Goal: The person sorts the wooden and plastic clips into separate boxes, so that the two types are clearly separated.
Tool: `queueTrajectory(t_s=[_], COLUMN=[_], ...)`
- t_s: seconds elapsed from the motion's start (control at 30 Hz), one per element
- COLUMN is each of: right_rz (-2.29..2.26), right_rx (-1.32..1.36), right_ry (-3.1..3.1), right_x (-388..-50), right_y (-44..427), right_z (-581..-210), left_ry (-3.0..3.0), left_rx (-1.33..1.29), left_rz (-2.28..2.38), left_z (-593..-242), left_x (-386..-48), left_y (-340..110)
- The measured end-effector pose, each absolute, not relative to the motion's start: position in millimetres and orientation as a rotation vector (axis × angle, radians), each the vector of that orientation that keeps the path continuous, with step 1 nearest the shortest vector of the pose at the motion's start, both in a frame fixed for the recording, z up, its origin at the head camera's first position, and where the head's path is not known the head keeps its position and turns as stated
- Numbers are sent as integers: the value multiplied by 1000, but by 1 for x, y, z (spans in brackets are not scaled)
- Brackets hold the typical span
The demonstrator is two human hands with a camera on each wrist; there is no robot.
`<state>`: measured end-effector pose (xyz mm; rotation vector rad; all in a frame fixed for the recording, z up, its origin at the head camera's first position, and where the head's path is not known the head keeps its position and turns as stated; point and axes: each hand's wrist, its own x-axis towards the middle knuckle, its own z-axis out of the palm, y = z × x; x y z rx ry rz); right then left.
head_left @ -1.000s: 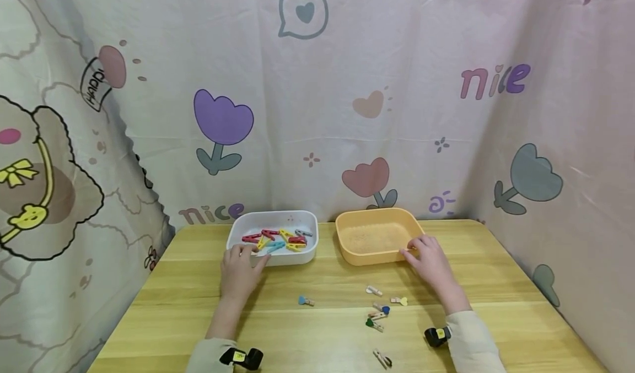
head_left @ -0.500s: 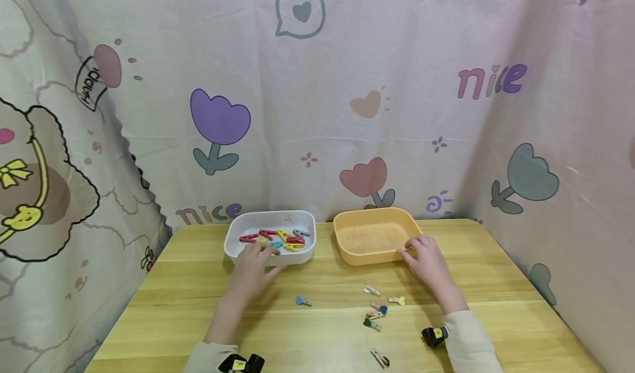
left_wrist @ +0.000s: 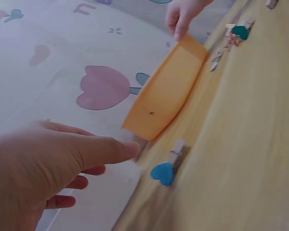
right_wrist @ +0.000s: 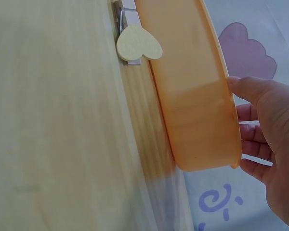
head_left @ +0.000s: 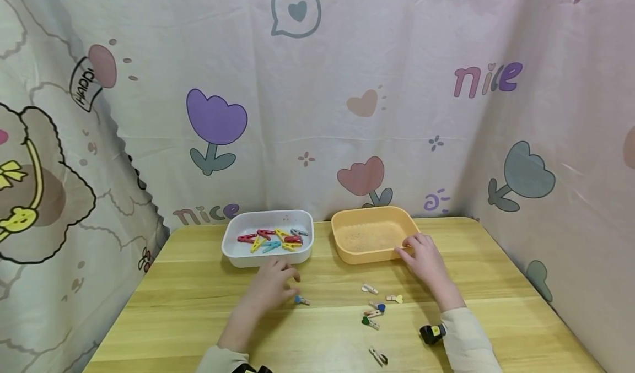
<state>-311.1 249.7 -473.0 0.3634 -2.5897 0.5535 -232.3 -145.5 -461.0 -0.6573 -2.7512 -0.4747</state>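
My left hand (head_left: 273,286) hovers over the table just left of a wooden clothespin with a blue heart (head_left: 301,300). In the left wrist view its thumb stretches toward that clothespin (left_wrist: 164,172) without touching it, and the other fingers are loosely bent around nothing. At the near right corner of an orange plastic tray (head_left: 369,256), my right hand (head_left: 424,260) holds the rim. The right wrist view has the thumb on the rim of the tray (right_wrist: 197,120) and the fingertips partly hidden behind it.
A white tray (head_left: 268,259) at the back left contains several plastic clips (head_left: 272,246) in red, yellow, blue and grey. Right of centre lie several small clothespins, among them a yellow-heart one (head_left: 395,298), a green-heart one (head_left: 369,323) and one (head_left: 378,356) near the front.
My left hand has left the white tray's front rim and moved right and nearer, beside the blue-heart clothespin. The right hand stays at the orange tray. The head view shifts slightly.
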Motion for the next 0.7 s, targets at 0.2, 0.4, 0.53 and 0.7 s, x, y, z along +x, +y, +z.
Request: queueTrajectory(t_s=[0.2,0.4,0.53,0.7], right_rz=[563,574,573,576], right_rx=[352,351,346,346], right_ry=[-2608,-2617,-2618,-2618], right_x=[-311,-311,-312,-312], right_y=[249,250,250,250], right_z=[-472,-473,-474,-473], left_ry=[-2865,-2866,-2884,-2893], left_rx=[-687,-689,-692,-699], left_rz=[-458,-440,-446,-444], left_z=[-467,-473,-475,-477], left_x=[-231,-232,-232,-232], left_y=[-143,-143,-141,-140])
